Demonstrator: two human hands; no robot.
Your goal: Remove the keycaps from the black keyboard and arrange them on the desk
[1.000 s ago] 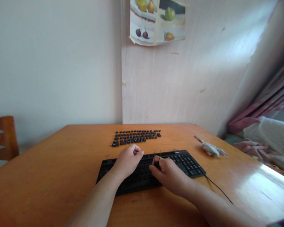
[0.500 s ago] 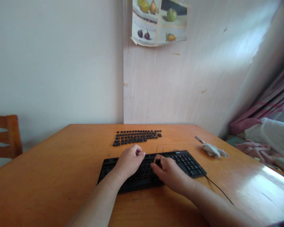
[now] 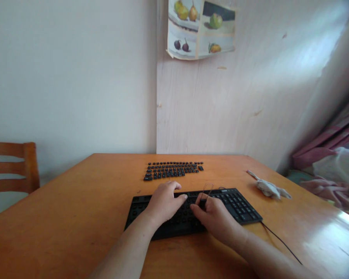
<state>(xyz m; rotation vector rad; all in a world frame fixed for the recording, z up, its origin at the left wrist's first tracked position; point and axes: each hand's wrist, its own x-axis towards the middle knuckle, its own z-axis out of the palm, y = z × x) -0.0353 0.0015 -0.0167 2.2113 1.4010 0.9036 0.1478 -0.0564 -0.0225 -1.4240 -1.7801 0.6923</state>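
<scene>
I see left hand (image 3: 166, 202) parted over keyboard (image 3: 241, 206) | right hand (image 3: 214, 212) pinches wire tool (image 3: 203, 203) over it | keycaps (image 3: 174, 171) behind it

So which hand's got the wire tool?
The right hand: it grips the wire tool, which pokes up above it. The left hand has its thumb and forefinger apart, no tool between them.

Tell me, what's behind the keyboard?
Loose black keys lie in rows on the table behind the keyboard. The left hand covers a bit of table past the back edge, so that spot can't be seen.
</scene>
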